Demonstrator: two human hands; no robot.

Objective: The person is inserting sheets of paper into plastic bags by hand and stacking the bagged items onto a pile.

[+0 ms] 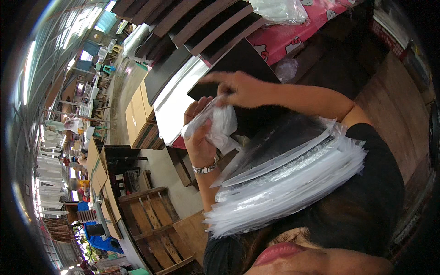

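Observation:
My left hand [200, 144], with a metal-banded watch [205, 167] on its wrist, is closed around a crumpled, thin clear plastic bag [223, 123]. Its fingers point up behind the film. At the bag's upper edge is my right hand [240, 90], slightly blurred. The right index finger stretches out to the left, while the other fingers curl in against the plastic. A thick stack of clear plastic bags [284, 188] lies between my left forearm and my chest, its layers fanned at the edges.
Dark flat boards [197, 27] are stacked beyond my hands, beside a white sheet [176, 103]. Cardboard boxes [137, 112] stand left of it. Pink printed cloth [316, 23] with clear plastic [279, 11] lies at top right. A wooden pallet [153, 222] is at lower left.

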